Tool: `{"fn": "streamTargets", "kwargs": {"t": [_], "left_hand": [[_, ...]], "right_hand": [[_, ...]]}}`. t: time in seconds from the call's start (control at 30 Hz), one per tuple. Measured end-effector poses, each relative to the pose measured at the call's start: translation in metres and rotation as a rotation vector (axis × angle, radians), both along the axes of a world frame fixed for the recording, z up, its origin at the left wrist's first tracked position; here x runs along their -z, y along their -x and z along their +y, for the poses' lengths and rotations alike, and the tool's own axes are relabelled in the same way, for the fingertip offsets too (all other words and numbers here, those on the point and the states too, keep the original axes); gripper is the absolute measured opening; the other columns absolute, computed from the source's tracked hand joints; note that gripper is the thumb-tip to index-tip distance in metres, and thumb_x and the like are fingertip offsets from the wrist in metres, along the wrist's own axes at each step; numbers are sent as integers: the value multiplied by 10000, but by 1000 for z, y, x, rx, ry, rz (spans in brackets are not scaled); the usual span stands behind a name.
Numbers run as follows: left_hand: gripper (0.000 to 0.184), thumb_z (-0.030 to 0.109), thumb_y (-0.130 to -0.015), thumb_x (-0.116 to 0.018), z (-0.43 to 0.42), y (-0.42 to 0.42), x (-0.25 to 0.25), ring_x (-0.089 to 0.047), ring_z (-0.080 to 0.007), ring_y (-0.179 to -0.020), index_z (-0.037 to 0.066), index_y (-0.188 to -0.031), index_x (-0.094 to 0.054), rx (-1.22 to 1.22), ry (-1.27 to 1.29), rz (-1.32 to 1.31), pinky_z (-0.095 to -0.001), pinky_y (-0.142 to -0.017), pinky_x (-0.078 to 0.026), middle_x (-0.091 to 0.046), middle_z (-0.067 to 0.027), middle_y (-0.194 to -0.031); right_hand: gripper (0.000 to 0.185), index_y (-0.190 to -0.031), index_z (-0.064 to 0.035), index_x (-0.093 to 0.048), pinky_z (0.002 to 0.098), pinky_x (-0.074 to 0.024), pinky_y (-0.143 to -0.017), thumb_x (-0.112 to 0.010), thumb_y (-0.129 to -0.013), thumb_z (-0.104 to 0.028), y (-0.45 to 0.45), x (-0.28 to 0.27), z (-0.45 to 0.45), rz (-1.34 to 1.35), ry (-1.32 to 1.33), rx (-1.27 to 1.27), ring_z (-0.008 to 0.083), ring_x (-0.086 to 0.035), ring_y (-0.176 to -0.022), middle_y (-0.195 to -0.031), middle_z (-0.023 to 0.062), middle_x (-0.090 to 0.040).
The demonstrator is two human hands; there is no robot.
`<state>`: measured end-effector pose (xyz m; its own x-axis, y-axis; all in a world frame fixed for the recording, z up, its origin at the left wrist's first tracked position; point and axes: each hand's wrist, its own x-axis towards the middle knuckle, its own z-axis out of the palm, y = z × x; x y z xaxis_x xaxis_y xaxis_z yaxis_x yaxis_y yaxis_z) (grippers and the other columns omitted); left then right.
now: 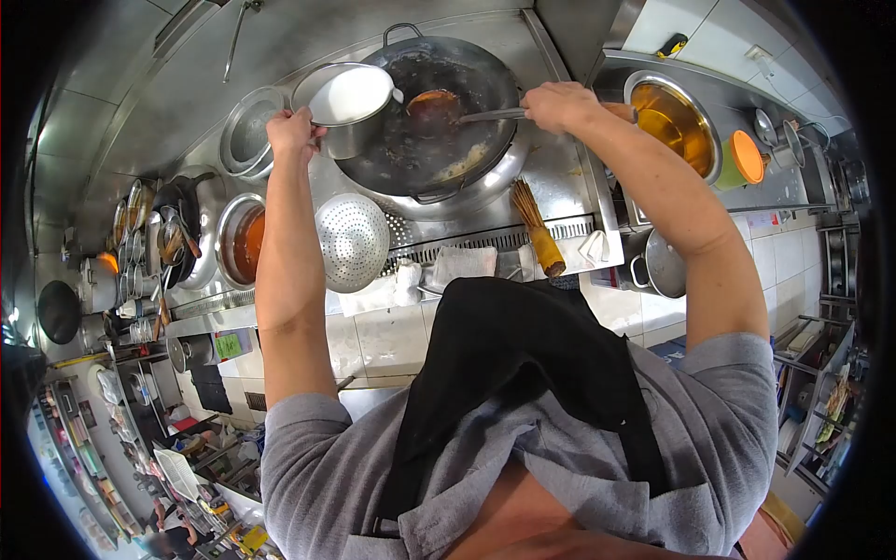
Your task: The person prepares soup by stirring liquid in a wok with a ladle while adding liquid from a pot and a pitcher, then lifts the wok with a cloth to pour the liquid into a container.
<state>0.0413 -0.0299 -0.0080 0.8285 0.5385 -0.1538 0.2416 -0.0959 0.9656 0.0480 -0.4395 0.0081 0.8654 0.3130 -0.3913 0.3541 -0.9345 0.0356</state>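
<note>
My left hand [297,133] grips the rim of a metal pot [345,138] with white liquid inside. The pot is tilted over the left side of a large black wok [369,166], and some white shows at its right lip. My right hand [560,105] is closed around the handle of a ladle [495,115], whose bowl rests low in the middle of the wok. Reddish-brown liquid [435,107] is in and around the ladle's bowl, and a pale patch lies at the wok's lower right.
A perforated strainer [352,241] and a bamboo brush [537,229] lie below the wok. Left are a bowl of red liquid [245,243] and a metal bowl [248,133]. Right are a pot of amber liquid [670,121] and an orange-topped container [745,157]. A person is at the far lower left.
</note>
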Motion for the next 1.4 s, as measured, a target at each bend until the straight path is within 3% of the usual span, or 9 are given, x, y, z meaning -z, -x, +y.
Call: {"fn": "streamTargets", "kwargs": {"t": [0.1, 0.17, 0.27, 0.8, 0.9, 0.97, 1.2, 1.27, 1.4], "left_hand": [[108, 9, -843, -570, -2, -1, -1, -642, -229, -515, 22, -858, -465, -5, -10, 15, -400, -377, -310, -558, -90, -647], [80, 48, -834, -592, -1, -3, 2, -644, -194, -549, 13, -841, -520, 21, -49, 36, -454, -419, -494, -560, -73, -674], [82, 52, -836, -596, 2, -2, 3, -638, -195, -543, 10, -840, -525, 31, -23, 14, -447, -413, -483, -563, -75, -665], [102, 49, -832, -605, 2, 4, -7, -635, -202, -561, 4, -885, -531, 8, -28, 32, -470, -449, -495, -571, -83, -701], [105, 12, -840, -573, 0, 3, -8, -651, -234, -542, 28, -852, -469, -14, 1, 20, -403, -379, -295, -570, -104, -672], [96, 48, -830, -595, 2, 0, -4, -630, -205, -568, -1, -882, -531, -5, -48, 25, -508, -501, -509, -566, -85, -715], [78, 37, -824, -586, 1, 3, -5, -630, -200, -579, 10, -849, -518, 13, -35, 31, -492, -465, -482, -557, -86, -704], [106, 15, -848, -577, 0, 1, -5, -649, -227, -533, 17, -871, -474, -11, 31, 13, -386, -368, -324, -573, -100, -658], [109, 14, -846, -579, -11, 0, -9, -643, -222, -528, 22, -866, -472, -11, 4, 38, -388, -374, -315, -567, -97, -649]], "right_hand": [[308, -1169, -73, -717, 431, -527, -966, -520, -940, -132, 11, 18, 17, -27, -35, 20, 341, -652, -1163, -1240, 152, -686], [301, -1176, -65, -708, 439, -522, -974, -538, -961, -189, 11, 33, 17, 4, -85, -7, 344, -654, -1157, -1239, 172, -682], [335, -1210, -117, -695, 442, -514, -977, -559, -995, -336, 15, 24, 5, -2, -84, -37, 329, -649, -1160, -1231, 127, -690], [317, -1189, -94, -706, 445, -526, -963, -543, -986, -275, 5, 3, -13, -40, -72, -53, 334, -656, -1148, -1220, 136, -695], [317, -1194, -99, -702, 448, -514, -980, -551, -988, -286, 0, 5, 5, 4, 1, 42, 331, -647, -1163, -1233, 132, -689], [315, -1191, -101, -704, 445, -510, -985, -557, -986, -290, 9, 25, 16, 10, -46, 32, 330, -644, -1168, -1230, 132, -689], [294, -1174, -107, -716, 435, -507, -982, -580, -979, -281, 7, 10, -4, 10, -91, -13, 328, -641, -1174, -1206, 135, -700], [277, -1172, -77, -717, 428, -514, -977, -595, -953, -195, 2, 3, 0, -8, -49, -1, 325, -647, -1175, -1228, 128, -697], [304, -1171, -72, -720, 430, -526, -974, -564, -913, -117, 11, 20, 26, -11, -30, 26, 326, -656, -1163, -1247, 136, -689]]}}
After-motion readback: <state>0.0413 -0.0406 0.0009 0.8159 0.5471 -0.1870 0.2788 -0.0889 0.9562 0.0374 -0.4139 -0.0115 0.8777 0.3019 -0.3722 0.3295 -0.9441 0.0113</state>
